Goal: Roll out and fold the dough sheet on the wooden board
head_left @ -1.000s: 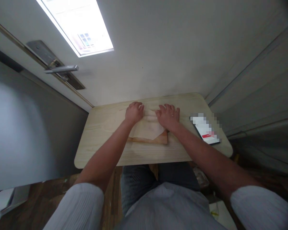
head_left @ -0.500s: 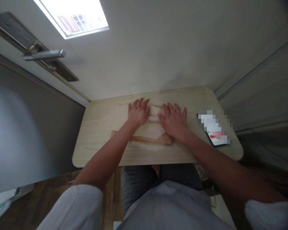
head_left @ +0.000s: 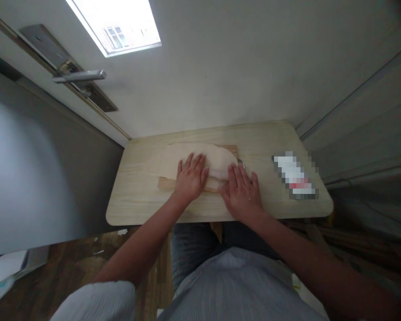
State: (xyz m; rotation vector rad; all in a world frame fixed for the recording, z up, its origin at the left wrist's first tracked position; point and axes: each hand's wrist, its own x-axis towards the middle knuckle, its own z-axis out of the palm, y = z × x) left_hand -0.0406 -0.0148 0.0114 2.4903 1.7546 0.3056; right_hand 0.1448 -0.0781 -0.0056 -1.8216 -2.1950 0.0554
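Note:
A flat sheet of pale dough [head_left: 200,157] lies over a wooden board [head_left: 167,183] on a small light-wood table [head_left: 137,196]. A pale rolling pin [head_left: 217,173] lies across the near part of the dough, between my hands. My left hand [head_left: 191,177] rests flat on the pin's left end with fingers stretched forward. My right hand [head_left: 242,192] lies flat on its right end, fingers spread, a ring on one finger. Both palms press down near the table's front edge.
A phone [head_left: 294,174] with a lit screen lies on the table's right side. A door with a metal lever handle [head_left: 78,76] stands behind the table on the left, a bright window pane [head_left: 120,22] in it. My lap sits under the table's front edge.
Both hands and the pin have come back toward me, from the far part of the dough to its near edge. The dough sheet now shows spread out beyond my fingers.

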